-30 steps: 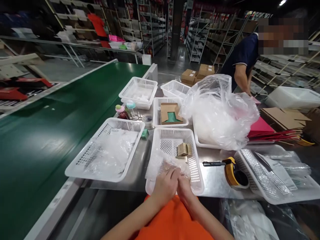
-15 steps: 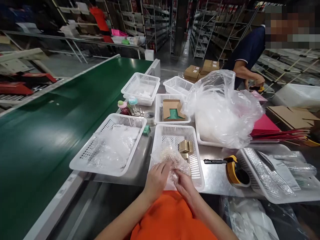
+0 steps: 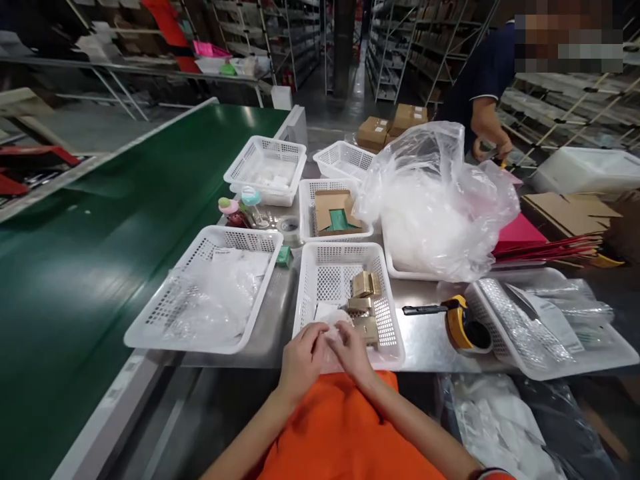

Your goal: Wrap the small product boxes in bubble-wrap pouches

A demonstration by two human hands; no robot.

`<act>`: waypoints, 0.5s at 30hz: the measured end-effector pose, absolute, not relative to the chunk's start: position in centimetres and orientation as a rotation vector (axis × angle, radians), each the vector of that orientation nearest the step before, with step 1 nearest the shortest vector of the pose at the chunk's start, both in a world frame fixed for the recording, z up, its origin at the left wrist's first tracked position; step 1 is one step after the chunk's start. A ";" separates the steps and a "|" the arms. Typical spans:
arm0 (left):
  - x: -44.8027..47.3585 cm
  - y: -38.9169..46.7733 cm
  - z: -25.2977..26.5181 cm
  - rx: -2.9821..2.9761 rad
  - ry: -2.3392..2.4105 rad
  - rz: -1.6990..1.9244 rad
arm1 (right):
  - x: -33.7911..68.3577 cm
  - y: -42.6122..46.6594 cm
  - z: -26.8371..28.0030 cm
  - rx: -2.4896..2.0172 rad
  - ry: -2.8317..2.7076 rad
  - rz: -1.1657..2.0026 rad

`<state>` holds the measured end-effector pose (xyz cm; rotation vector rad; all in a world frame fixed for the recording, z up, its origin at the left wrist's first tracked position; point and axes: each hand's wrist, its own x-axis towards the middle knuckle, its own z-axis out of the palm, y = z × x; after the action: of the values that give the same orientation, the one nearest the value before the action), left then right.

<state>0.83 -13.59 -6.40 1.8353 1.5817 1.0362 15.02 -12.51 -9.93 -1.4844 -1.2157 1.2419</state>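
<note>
Both of my hands pinch a small translucent bundle of bubble wrap [image 3: 334, 320] over the near end of a white plastic basket [image 3: 306, 273]. My left hand [image 3: 303, 353] closes on its left side and my right hand [image 3: 353, 352] on its right, thumbs close together. What lies inside the wrap cannot be made out. Several small gold boxes [image 3: 363, 285] rest in the basket just beyond my right hand. Something white and flat, like paper, lies partly hidden beside the bundle.
A basket of clear plastic bags [image 3: 215, 300] stands left, beside a green conveyor [image 3: 110, 220]. At right lie a yellow tape dispenser [image 3: 456, 323], a black pen [image 3: 425, 309] and a basket of bubble-wrap pouches [image 3: 530, 327]. Behind are a large plastic bag [image 3: 425, 220] and a co-worker's hand [image 3: 493, 140].
My hands have drawn slightly toward me with the bubble wrap, which now looks smaller and more gathered. More gold boxes show. The whole view has shifted a little.
</note>
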 end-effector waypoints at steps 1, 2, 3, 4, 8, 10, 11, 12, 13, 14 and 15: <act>0.6 -13.4 -6.6 1.711 1.601 0.995 | 14.8 -12.9 -9.4 -1.464 -1.303 1.223; 0.5 -13.1 -6.7 1.582 1.625 0.976 | 14.7 -13.2 -8.8 -1.436 -1.403 1.194; 0.6 -12.7 -6.8 1.452 1.634 0.975 | 14.5 -13.5 -8.2 -1.409 -1.503 1.159; 0.7 -12.2 -6.8 1.336 1.614 0.980 | 14.5 -13.7 -7.8 -1.394 -1.596 1.116; 1.3 -9.9 -6.1 1.114 1.346 0.986 | 15.1 -11.2 -7.4 -1.584 -1.918 0.915; 0.9 -9.1 -5.6 1.055 1.294 1.043 | 15.6 -7.9 -8.0 -1.711 -2.041 0.826; 0.4 -8.9 -5.5 1.025 1.305 1.093 | 15.8 -6.0 -8.3 -1.723 -2.070 0.820; -0.4 -8.8 -5.5 1.003 1.336 1.139 | 16.0 -3.9 -8.7 -1.709 -2.103 0.823; -1.5 -8.9 -5.8 0.990 1.387 1.179 | 16.1 -1.8 -9.1 -1.683 -2.137 0.820; -2.9 -9.0 -6.2 0.984 1.458 1.203 | 16.1 0.2 -9.3 -1.658 -2.173 0.813; -4.5 -9.3 -6.8 0.980 1.548 1.213 | 16.1 2.0 -9.4 -1.639 -2.201 0.799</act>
<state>-4.45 -9.31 -6.83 0.9805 1.5484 1.2128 16.07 1.99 -9.42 -1.6392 -2.2011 0.7987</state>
